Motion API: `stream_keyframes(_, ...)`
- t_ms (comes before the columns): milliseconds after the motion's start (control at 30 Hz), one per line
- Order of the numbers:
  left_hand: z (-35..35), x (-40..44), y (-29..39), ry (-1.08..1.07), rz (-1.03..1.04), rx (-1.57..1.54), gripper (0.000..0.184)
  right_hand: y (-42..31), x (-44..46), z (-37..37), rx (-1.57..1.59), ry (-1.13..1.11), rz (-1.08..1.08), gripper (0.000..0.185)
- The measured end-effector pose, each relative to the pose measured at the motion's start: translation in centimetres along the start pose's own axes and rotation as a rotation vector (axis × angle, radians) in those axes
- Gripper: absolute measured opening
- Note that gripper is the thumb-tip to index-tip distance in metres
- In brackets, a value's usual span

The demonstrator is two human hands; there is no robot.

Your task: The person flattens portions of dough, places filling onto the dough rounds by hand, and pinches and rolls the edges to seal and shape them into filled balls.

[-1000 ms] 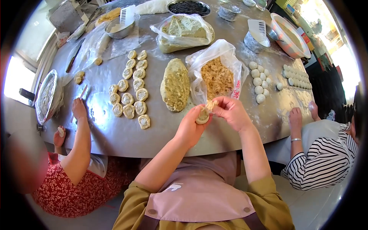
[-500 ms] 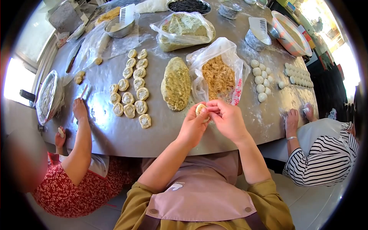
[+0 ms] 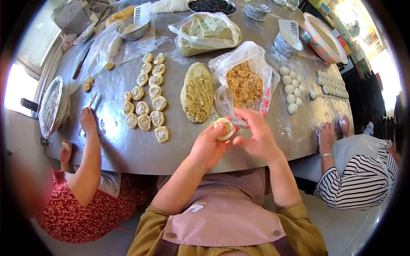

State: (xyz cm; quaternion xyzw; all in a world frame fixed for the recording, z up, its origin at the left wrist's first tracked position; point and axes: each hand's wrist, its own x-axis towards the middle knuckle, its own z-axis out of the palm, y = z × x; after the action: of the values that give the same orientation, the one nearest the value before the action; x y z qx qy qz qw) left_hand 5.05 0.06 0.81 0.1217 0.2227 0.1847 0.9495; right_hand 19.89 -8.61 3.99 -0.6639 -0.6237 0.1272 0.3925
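Observation:
In my left hand (image 3: 208, 145) is a round dough piece (image 3: 224, 129), held near the table's front edge with its cupped top up. Just to the right, my right hand (image 3: 257, 135) has its thumb and fingers apart and holds nothing. Beyond it lies an open plastic bag (image 3: 221, 85) of crumbly orange-brown filling (image 3: 244, 85). A long greenish dough lump (image 3: 197, 93) rests left of the bag. Further left, several dough rounds (image 3: 157, 118) with folded centres stand in uneven rows.
Co-workers' hands are at the left (image 3: 88, 121) and right (image 3: 327, 135) edges. Pale dough balls (image 3: 289, 89) lie at right, near a scraper in a metal bowl (image 3: 285, 45). A bag of green filling (image 3: 206, 35) and a dark-filled bowl (image 3: 212, 7) stand behind.
Both hands worked together at the dough piece earlier; now my right hand has come away and opened. The dough's cupped face has turned upward in my left hand.

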Motion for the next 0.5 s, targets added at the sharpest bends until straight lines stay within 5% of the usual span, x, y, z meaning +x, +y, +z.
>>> stream_keyframes(67, -0.2, 0.3, -0.5, -0.027, -0.030, 0.018, 0.032, -0.1, -0.1, 1.2, -0.152, -0.017, -0.131, 0.061)
stream_keyframes(133, -2.4, 1.4, -0.8, -0.457, -0.124, -0.258, 0.028, 0.4, -0.6, 2.9, -0.177, 0.030, -0.174, 0.065)
stream_keyframes(200, -3.1, 1.5, -1.1, -0.439, -0.110, -0.204, 0.025, 0.2, -0.6, 3.7, -0.247, 0.069, -0.202, 0.061)
stream_keyframes(267, 0.0, -0.4, -0.7, 0.030, 0.000, 0.179, 0.022, -0.2, -0.6, 4.7, -0.239, 0.132, -0.210, 0.049)
stream_keyframes(500, 0.6, -1.0, -0.9, -0.087, -0.022, -0.050, 0.026, 0.0, -0.7, 6.1, 0.169, 0.347, -0.084, 0.026)
